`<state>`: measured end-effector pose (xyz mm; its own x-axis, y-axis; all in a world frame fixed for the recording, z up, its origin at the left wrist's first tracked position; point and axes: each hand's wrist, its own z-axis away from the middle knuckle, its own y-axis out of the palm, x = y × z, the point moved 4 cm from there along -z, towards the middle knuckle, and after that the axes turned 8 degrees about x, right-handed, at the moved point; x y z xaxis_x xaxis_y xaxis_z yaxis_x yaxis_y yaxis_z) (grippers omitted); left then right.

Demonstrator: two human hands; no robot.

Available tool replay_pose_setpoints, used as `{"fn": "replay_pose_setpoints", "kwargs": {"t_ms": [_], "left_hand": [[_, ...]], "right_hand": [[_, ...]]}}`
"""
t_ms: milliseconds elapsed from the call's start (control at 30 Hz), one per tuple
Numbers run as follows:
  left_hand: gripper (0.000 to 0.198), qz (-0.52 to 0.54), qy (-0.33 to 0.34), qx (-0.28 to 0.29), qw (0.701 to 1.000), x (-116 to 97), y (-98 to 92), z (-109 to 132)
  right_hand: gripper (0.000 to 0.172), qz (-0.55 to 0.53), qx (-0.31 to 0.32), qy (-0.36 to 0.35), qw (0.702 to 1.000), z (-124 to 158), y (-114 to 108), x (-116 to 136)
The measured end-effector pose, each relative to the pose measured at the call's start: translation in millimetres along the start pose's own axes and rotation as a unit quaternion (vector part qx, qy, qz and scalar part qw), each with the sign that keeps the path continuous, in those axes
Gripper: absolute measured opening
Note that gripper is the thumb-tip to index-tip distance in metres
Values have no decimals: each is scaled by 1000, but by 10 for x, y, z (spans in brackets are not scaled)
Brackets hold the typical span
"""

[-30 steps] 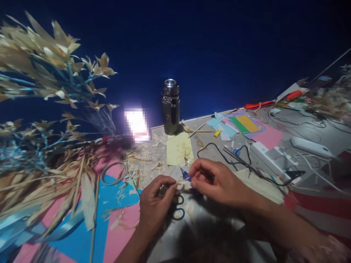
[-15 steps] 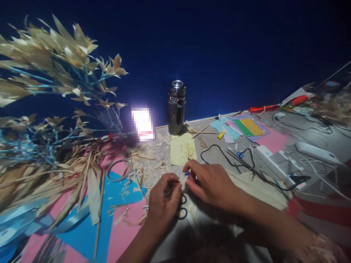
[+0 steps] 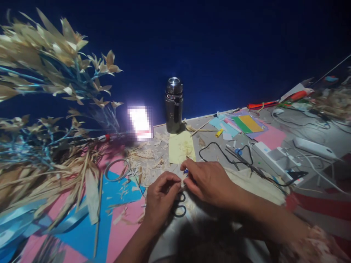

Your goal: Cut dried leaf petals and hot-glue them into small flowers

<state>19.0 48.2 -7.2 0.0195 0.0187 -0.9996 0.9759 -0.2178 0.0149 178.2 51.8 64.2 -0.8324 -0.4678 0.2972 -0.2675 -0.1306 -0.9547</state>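
My left hand (image 3: pixel 160 199) and my right hand (image 3: pixel 207 180) meet at the table's near middle, fingers pinched together on a small pale strip with a bit of blue (image 3: pixel 186 171) at its tip. What the strip is I cannot make out. Black scissors (image 3: pixel 178 207) lie on the table just under my left hand. A yellow paper sheet (image 3: pixel 180 147) covered with shavings lies right behind the hands.
A steel flask (image 3: pixel 173 105) stands at the back. Dried-leaf branches on blue stems (image 3: pixel 46 91) fill the left. A tape ring (image 3: pixel 116 170), pink and blue paper (image 3: pixel 109 226), black cable (image 3: pixel 219 153), white power strip (image 3: pixel 276 159) and coloured sheets (image 3: pixel 246 124) lie around.
My hands have drawn closer together and shifted slightly toward me. The blue bit, plainly visible between the fingers a second ago, is now mostly covered by my right hand.
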Motion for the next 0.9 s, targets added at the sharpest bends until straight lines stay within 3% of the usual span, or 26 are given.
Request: {"fn": "replay_pose_setpoints", "kwargs": {"t_ms": [167, 467, 567, 633, 700, 800, 900], "left_hand": [[12, 54, -43, -9, 998, 47, 1, -5], [21, 111, -63, -6, 992, 148, 27, 18], [26, 206, -96, -3, 974, 172, 55, 2], [30, 279, -110, -8, 954, 161, 67, -16], [34, 338, -114, -14, 934, 134, 74, -34], [39, 401, -125, 0, 907, 107, 101, -42], [42, 442, -150, 27, 884, 128, 155, -18]], "right_hand": [[29, 8, 0, 1, 1000, -9, -19, 17], [34, -15, -7, -4, 1000, -5, -30, 15], [29, -91, -89, -1, 992, 35, -86, -25], [13, -165, -180, 21, 970, 97, -129, -96], [7, -232, -228, 62, 943, 152, -108, -185], [12, -323, -149, 110, 928, 141, 67, -252], [13, -403, -68, 101, 907, 83, 219, -216]]}}
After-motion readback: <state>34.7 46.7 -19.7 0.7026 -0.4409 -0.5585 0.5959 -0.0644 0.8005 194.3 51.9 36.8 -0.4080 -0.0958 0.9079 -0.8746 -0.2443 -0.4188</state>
